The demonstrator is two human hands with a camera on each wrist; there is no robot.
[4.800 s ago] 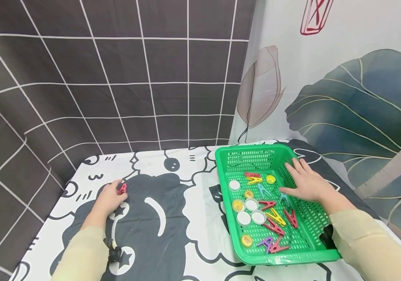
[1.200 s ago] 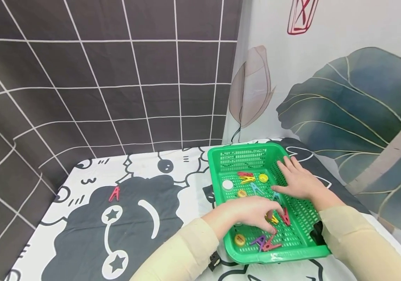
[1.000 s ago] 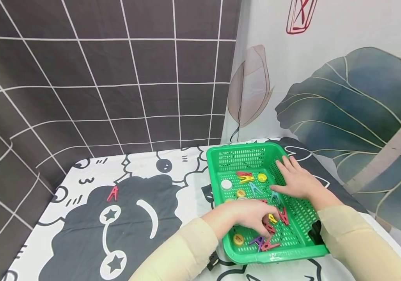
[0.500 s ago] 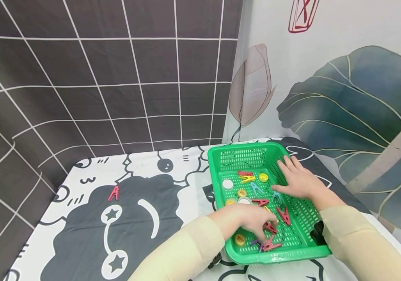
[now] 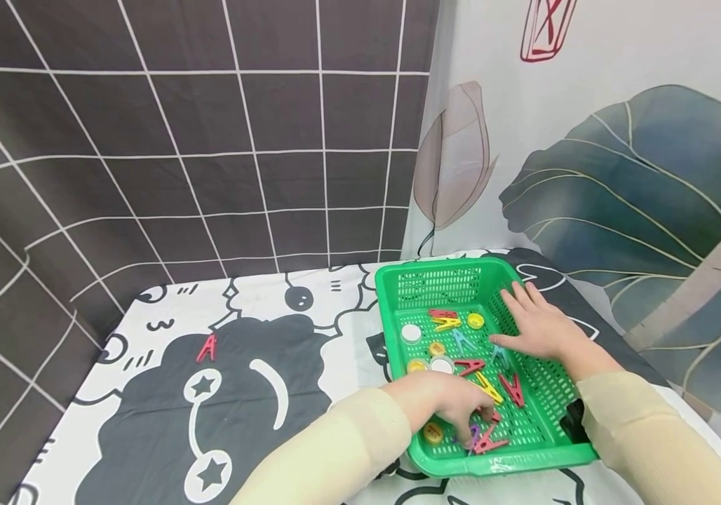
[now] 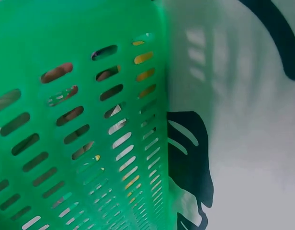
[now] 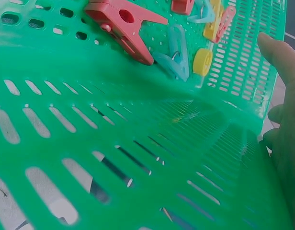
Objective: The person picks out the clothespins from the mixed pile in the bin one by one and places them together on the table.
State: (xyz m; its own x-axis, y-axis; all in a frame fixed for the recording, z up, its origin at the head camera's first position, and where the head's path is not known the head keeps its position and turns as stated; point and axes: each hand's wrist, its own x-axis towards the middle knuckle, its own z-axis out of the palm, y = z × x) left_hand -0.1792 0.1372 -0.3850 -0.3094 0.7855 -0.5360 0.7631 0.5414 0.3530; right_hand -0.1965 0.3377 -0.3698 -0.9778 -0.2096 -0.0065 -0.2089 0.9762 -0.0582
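Note:
A green plastic basket (image 5: 512,459) holds plastic clothespins and round caps. My left hand (image 5: 455,400) is inside its near left part, fingers bent downward with a gap between thumb and fingertips. The purple clothespin (image 5: 474,433) lies by the thumb, partly hidden; a red clothespin (image 5: 489,442) lies beside it. Another red clothespin (image 5: 495,417) shows behind the fingertips. My right hand (image 5: 540,330) rests with spread fingers over the basket's right wall; its thumb (image 7: 272,48) shows in the right wrist view. The left wrist view shows only the basket's outer wall (image 6: 51,28) and cloth.
A single red clothespin (image 5: 207,348) lies on the patterned cloth (image 5: 259,435) at the left. In the basket are a yellow clothespin (image 5: 489,387), blue clothespins (image 5: 463,341), a white cap (image 5: 411,333) and yellow caps (image 5: 433,433). A dark gridded curtain (image 5: 209,126) hangs behind.
My left hand left the red clothespin on the cloth and moved right into the basket. Over the last second it shifted nearer the front, toward the purple clothespin. The right hand stays at the wall.

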